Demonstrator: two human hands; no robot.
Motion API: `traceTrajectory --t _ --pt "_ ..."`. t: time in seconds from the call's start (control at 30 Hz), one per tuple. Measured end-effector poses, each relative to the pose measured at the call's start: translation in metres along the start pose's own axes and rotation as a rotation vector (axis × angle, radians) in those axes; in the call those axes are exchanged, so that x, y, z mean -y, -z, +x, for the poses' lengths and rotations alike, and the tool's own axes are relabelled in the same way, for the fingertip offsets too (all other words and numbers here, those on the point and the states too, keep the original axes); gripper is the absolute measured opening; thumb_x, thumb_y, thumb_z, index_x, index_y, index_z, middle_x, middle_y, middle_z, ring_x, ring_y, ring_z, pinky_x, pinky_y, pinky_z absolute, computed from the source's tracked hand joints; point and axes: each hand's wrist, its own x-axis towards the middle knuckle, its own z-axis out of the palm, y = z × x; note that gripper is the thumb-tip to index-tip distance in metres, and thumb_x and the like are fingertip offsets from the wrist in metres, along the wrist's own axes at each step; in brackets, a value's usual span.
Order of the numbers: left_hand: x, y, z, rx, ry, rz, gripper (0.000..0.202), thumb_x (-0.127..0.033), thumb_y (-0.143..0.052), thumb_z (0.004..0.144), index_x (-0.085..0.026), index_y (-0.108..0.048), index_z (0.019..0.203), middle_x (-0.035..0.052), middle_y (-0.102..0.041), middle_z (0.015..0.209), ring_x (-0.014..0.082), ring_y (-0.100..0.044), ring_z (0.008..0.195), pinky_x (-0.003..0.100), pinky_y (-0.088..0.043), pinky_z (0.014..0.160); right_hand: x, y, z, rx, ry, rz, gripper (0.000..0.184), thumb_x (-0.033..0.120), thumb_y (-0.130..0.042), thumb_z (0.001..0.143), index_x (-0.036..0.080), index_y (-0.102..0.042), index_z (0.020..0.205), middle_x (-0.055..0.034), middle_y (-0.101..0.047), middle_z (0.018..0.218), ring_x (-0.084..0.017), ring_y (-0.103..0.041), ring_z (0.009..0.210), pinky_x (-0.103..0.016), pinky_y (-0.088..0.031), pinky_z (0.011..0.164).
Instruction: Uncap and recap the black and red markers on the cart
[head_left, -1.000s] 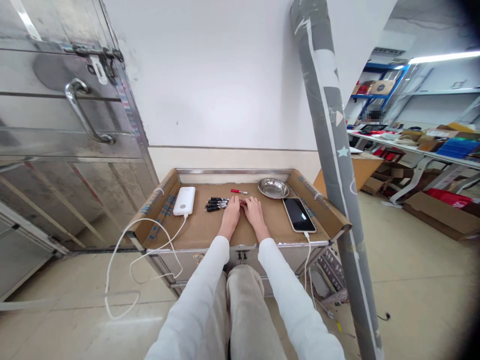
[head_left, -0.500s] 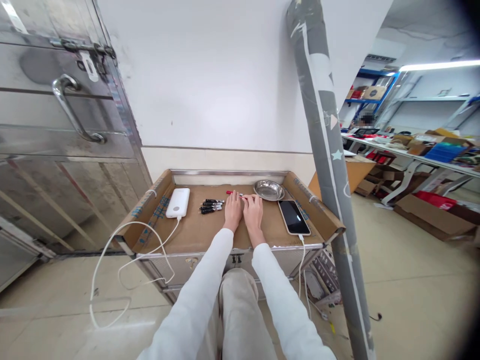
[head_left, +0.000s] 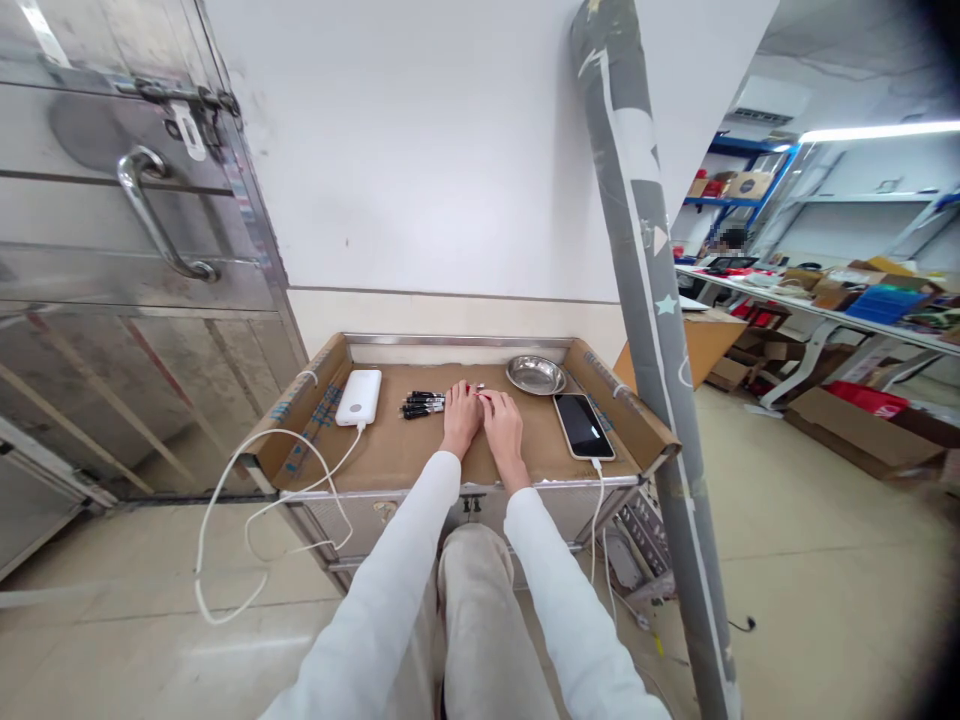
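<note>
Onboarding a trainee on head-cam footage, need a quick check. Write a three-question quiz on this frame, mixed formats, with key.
1. Multiple choice. Which of these lies closest to the phone?
A) door handle
B) metal dish
C) white power bank

2. True or false. The person's left hand is nearer to the black pens than the right hand is.

3. Fill in the blank. A white ____ is plugged into the end of the phone nearest the wearer.

Key:
1. B, the metal dish
2. True
3. cable
</note>
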Motion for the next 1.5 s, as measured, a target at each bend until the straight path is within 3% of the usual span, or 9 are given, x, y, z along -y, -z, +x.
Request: traceTrajectory --t 0.17,0.37,0.57,0.83,1.03,1.17,1.23,1.3,1.5 --pt "0.004 0.001 0.004 0.080 -0.026 -0.073 0.045 -0.018 -0.035 0.091 -0.014 -0.044 0.135 0.0156 -0.047 0.139 0.0245 -0.036 0.134 0.044 -0.027 0.109 0.002 0.005 -0.003 0.039 0.054 -0.097 0.031 0.029 -0.034 0.099 0.017 -0.062 0.104 -0.0082 -0.065 0.101 -0.018 -0.056 0.094 -0.028 -0.039 0.088" --pt "0.004 0.003 0.002 0.126 -0.144 0.004 0.033 -0.016 -0.035 0.092 -0.011 -0.056 0.117 0.0178 -0.057 0.122 0.0250 -0.052 0.114 0.041 -0.037 0.099 0.002 0.003 -0.001 0.065 0.066 -0.140 0.032 0.029 -0.033 0.099 0.018 -0.062 0.106 -0.0078 -0.065 0.101 -0.018 -0.056 0.092 -0.028 -0.038 0.087" --pt "0.007 0.017 -0.024 0.135 -0.208 -0.068 0.028 -0.020 -0.036 0.094 -0.014 -0.051 0.117 0.0137 -0.058 0.118 0.0220 -0.053 0.109 0.037 -0.040 0.092 0.001 0.003 -0.004 0.049 -0.009 -0.129 0.033 0.028 -0.031 0.099 0.018 -0.061 0.105 -0.0084 -0.065 0.101 -0.019 -0.056 0.092 -0.029 -0.038 0.084" --pt "0.013 0.034 -0.036 -0.059 0.018 -0.064 0.023 -0.015 -0.034 0.094 -0.014 -0.053 0.106 0.0116 -0.061 0.104 0.0227 -0.056 0.097 0.035 -0.041 0.088 0.003 0.006 -0.005 0.056 -0.081 -0.159 0.031 0.029 -0.032 0.099 0.018 -0.061 0.101 -0.0080 -0.068 0.097 -0.019 -0.058 0.088 -0.029 -0.037 0.081" --pt "0.012 0.036 -0.035 -0.033 -0.015 -0.074 0.024 -0.011 -0.034 0.093 -0.016 -0.053 0.107 0.0097 -0.061 0.105 0.0217 -0.056 0.099 0.035 -0.040 0.089 0.006 0.008 -0.004 0.135 -0.021 -0.090 0.029 0.023 -0.033 0.096 0.018 -0.060 0.108 -0.0100 -0.067 0.104 -0.019 -0.060 0.095 -0.031 -0.040 0.086" --pt "0.014 0.037 -0.034 -0.074 0.069 -0.092 0.022 -0.015 -0.034 0.095 -0.016 -0.053 0.107 0.0092 -0.061 0.104 0.0212 -0.056 0.100 0.034 -0.040 0.089 0.009 0.009 -0.004 0.256 0.133 0.071 0.055 0.016 -0.038 0.088 0.021 -0.031 0.143 -0.0073 -0.058 0.129 -0.018 -0.058 0.109 -0.030 -0.044 0.092" --pt "0.013 0.038 -0.036 -0.124 0.151 -0.061 0.023 -0.019 -0.033 0.096 -0.015 -0.053 0.107 0.0103 -0.061 0.103 0.0228 -0.055 0.099 0.036 -0.041 0.089 0.009 0.008 -0.005 0.287 0.164 0.080 0.070 0.016 -0.042 0.085 0.021 -0.013 0.149 -0.0063 -0.053 0.136 -0.018 -0.056 0.115 -0.029 -0.045 0.093" --pt "0.011 0.040 -0.040 -0.156 0.236 -0.001 0.025 -0.020 -0.032 0.096 -0.014 -0.053 0.108 0.0121 -0.060 0.102 0.0253 -0.054 0.100 0.038 -0.042 0.088 0.008 0.004 -0.006 0.300 0.145 0.033 0.075 0.017 -0.043 0.085 0.017 -0.006 0.150 -0.0092 -0.051 0.138 -0.019 -0.056 0.116 -0.029 -0.045 0.092" --pt "0.006 0.048 -0.054 -0.105 0.448 0.078 0.030 -0.008 -0.030 0.089 -0.006 -0.051 0.110 0.0215 -0.054 0.110 0.0302 -0.052 0.107 0.042 -0.041 0.090 0.000 -0.010 -0.009 0.343 -0.031 -0.182 0.056 0.021 -0.040 0.091 0.009 -0.028 0.144 -0.0177 -0.062 0.119 -0.022 -0.059 0.108 -0.032 -0.042 0.092"
